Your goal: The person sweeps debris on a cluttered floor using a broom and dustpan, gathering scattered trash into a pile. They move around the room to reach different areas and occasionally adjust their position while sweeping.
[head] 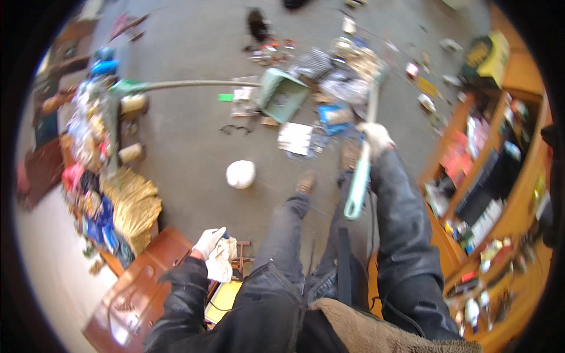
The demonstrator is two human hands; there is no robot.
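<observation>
My right hand [376,139], in a white glove, grips the handle of a broom [359,185] with a pale green end; its far end reaches a heap of litter [344,81] on the grey floor. My left hand [210,242], gloved in white too, is closed on a crumpled cream cloth [223,260] and a small dark blue thing at the lower left. Ahead lies a pale green long-handled dustpan [284,95] on the floor, its pole pointing left. A white sheet [295,138] and a blue packet [334,118] lie near it. A round white object [241,174] stands nearer to me.
Open drawers [481,167] full of mixed items are on the right, below a yellow and green box [485,59]. To the left stand a cluttered surface [95,128], a gold-coloured bundle [134,207] and a brown wooden top [137,278]. Small scraps are scattered at the upper right.
</observation>
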